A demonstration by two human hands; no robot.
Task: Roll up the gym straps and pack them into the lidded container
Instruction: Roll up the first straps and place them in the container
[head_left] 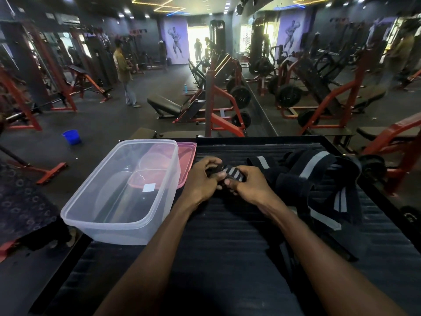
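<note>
A black gym strap with grey stripes [229,172] lies between my two hands on the ribbed black platform [227,224]. My left hand [201,179] grips its left end with curled fingers. My right hand [247,183] pinches the strap from the right, thumbs nearly meeting. More black and grey straps [314,179] lie in a loose heap to the right. A clear plastic container [123,190] stands open and empty at the left of the platform. Its pink lid [188,156] lies behind and partly under it.
The platform's raised black edge [341,151] runs along the right and back. Beyond it stand red weight machines [223,106] and benches. A blue bucket [71,136] sits on the floor at left. A person [124,71] stands far back left.
</note>
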